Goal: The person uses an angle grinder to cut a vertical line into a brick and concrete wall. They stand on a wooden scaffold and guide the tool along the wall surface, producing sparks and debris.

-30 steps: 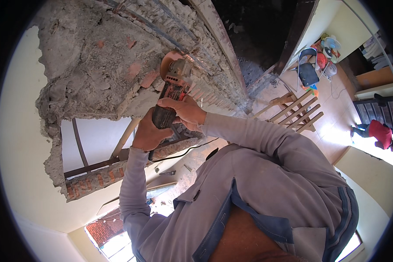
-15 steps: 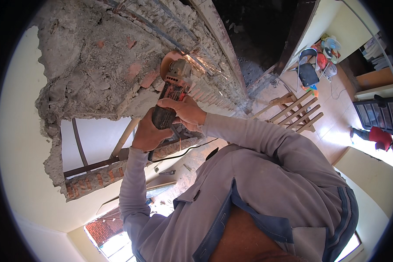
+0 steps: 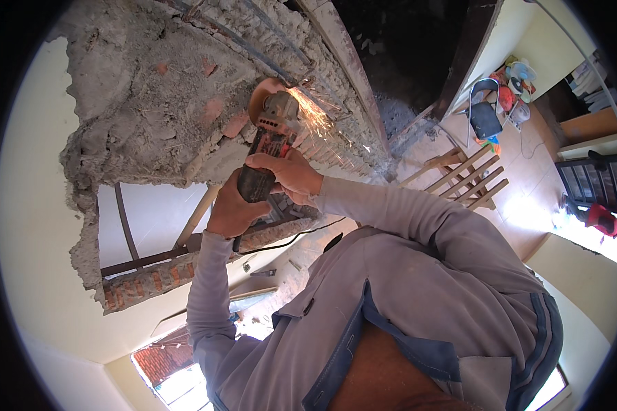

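Both my hands hold an angle grinder, dusty dark grey and red. My left hand is wrapped round the rear of its body, and my right hand grips the middle, thumb across the top. The orange-brown disc guard faces the broken concrete. At its edge the grinder meets a metal bar that runs along the rough masonry. Bright sparks spray from there down to the right. The disc's cutting edge is hidden. A black cord trails from the grinder's rear.
Broken concrete with brick pieces surrounds a ragged opening. A wooden pallet-like frame stands on the tiled floor to the right, near a black chair and piled household items. A person in red is at the far right.
The spark spray has grown brighter and longer. My hands and the grinder stay almost in place. At the far right, the person in red has shifted slightly.
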A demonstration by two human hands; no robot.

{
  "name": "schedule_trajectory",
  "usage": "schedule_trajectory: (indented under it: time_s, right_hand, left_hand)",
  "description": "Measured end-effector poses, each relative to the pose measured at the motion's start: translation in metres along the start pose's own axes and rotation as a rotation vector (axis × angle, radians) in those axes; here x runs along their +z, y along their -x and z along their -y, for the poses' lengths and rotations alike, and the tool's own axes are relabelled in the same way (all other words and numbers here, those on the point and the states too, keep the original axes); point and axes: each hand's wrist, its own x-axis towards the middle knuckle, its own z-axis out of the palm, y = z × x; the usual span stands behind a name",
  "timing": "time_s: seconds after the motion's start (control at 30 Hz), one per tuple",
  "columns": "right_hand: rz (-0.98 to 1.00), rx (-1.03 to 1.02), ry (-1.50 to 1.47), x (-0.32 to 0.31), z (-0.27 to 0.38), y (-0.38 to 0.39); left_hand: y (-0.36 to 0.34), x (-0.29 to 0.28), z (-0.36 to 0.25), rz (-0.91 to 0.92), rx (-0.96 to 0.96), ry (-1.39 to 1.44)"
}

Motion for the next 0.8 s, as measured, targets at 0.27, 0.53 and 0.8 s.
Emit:
schedule_trajectory:
  time_s: [0.27,0.53,0.8]
  right_hand:
    - [-0.010,0.009,0.020,-0.0027,-0.0027,-0.0032]
    - [-0.011,0.008,0.000,-0.0037,-0.0031,-0.0034]
    - [-0.008,0.012,-0.004,-0.0039,-0.0031,-0.0040]
  left_hand:
    - [-0.0004,0.0005,0.0023,0.013,-0.017,-0.014]
    - [-0.0028,0.0022,0.0044,0.008,0.005,-0.011]
    - [-0.0035,0.0016,0.0037,0.015,0.013,-0.012]
